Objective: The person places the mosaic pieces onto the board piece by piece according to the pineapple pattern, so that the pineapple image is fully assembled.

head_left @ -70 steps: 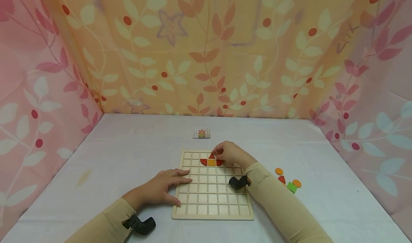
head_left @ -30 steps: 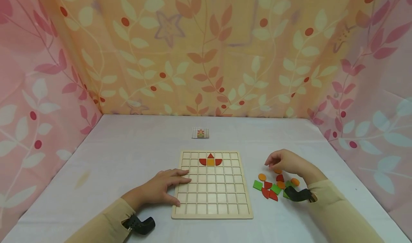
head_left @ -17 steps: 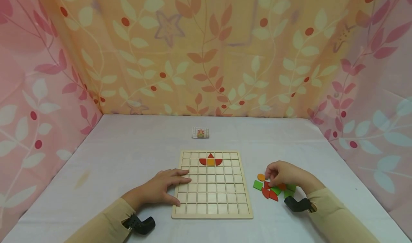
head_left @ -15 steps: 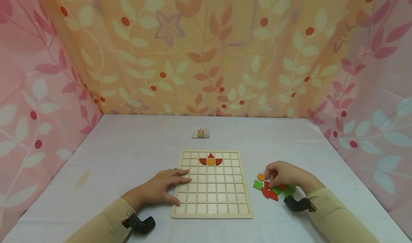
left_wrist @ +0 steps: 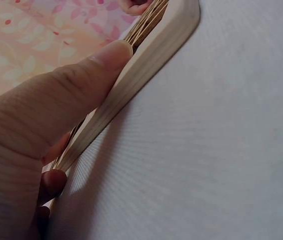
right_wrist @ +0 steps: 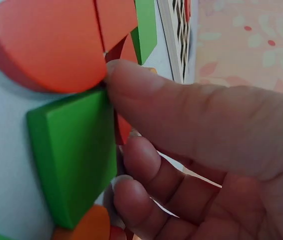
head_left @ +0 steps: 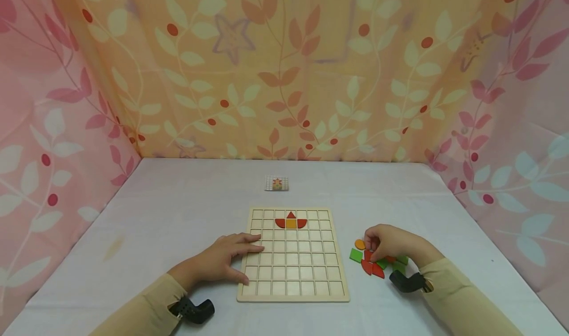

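My left hand [head_left: 218, 259] rests on the left edge of a pale wooden grid board [head_left: 293, 299], fingers extended over the rim; its thumb [left_wrist: 71, 90] presses on that edge in the left wrist view. Right of the board, my right hand [head_left: 397, 242] is bent over a loose pile of tiles. Its thumb and fingers pinch a red quarter-circle tile [right_wrist: 123, 127], partly hidden by the thumb. Beside them lie a green square tile [right_wrist: 79, 155] and another red quarter-circle tile [right_wrist: 46, 45]. In the board's upper rows sit a red triangle tile [head_left: 291, 215], an orange square [head_left: 291, 223] and two red quarter-circles.
A small pattern card [head_left: 277, 183] lies behind the board. Several tiles surround the right hand, among them an orange disc [head_left: 360, 244] and a green square [head_left: 356, 255]. A white cloth [head_left: 178, 192] covers the table, with patterned curtains [head_left: 284, 79] around it.
My right hand has left the red triangle on the board, moved right to the tile pile and lowered onto a red quarter-circle tile. The left hand has stayed in place.
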Action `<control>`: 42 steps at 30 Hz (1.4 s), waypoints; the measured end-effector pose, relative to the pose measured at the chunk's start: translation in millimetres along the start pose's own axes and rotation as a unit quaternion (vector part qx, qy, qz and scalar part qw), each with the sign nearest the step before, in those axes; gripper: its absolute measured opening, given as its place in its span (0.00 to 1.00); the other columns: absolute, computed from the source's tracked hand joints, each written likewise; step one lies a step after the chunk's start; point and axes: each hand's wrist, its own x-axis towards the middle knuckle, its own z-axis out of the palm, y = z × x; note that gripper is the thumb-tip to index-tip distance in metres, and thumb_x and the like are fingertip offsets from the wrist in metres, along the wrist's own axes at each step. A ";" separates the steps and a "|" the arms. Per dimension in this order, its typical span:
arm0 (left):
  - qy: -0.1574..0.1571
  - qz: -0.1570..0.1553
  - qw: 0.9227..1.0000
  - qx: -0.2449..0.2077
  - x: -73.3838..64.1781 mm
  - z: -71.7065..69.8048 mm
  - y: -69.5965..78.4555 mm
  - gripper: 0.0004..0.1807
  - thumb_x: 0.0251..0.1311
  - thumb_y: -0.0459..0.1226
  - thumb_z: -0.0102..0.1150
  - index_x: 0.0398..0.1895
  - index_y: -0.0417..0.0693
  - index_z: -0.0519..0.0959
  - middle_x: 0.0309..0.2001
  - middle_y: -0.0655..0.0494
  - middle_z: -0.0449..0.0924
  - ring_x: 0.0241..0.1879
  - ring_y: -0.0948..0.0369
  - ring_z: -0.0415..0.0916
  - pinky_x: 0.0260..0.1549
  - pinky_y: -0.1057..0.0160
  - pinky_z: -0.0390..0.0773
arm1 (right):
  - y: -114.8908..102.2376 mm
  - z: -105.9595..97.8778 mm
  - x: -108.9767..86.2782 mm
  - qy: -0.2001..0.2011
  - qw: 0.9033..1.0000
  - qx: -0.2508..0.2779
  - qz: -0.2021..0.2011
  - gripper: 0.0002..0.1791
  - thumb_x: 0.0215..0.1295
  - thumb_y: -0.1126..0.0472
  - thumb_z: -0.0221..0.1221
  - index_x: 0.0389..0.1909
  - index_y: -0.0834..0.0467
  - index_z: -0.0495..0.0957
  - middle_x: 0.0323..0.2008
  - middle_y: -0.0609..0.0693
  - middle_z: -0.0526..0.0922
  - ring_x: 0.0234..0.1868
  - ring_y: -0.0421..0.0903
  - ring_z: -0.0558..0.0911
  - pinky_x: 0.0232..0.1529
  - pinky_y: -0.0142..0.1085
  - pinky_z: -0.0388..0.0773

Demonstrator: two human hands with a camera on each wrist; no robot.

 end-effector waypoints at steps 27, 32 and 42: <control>0.000 0.000 1.000 -0.002 -0.3 0.1 0.4 0.40 0.42 0.63 0.60 0.62 0.66 0.67 0.67 0.59 0.57 0.65 0.52 0.54 0.53 0.42 0.56 | -6.7 -10.4 -0.8 0.010 0.999 0.036 0.029 0.06 0.51 0.67 0.63 0.29 0.54 0.80 0.23 0.50 0.75 0.28 0.46 0.72 0.27 0.38 0.70; -0.003 -0.002 1.000 -0.003 0.0 -0.3 0.3 0.40 0.42 0.63 0.60 0.62 0.66 0.67 0.68 0.59 0.56 0.65 0.52 0.53 0.53 0.42 0.55 | -12.6 -14.5 4.3 0.032 0.999 0.028 0.027 0.04 0.56 0.64 0.61 0.29 0.52 0.82 0.29 0.48 0.78 0.29 0.46 0.71 0.28 0.37 0.70; 0.005 0.005 1.000 0.002 -0.2 1.9 -2.5 0.40 0.42 0.63 0.60 0.62 0.67 0.67 0.68 0.59 0.56 0.65 0.52 0.54 0.53 0.43 0.56 | -34.3 -9.9 23.8 0.050 0.998 0.028 -0.022 0.05 0.56 0.61 0.62 0.25 0.56 0.76 0.22 0.49 0.76 0.27 0.45 0.72 0.31 0.37 0.69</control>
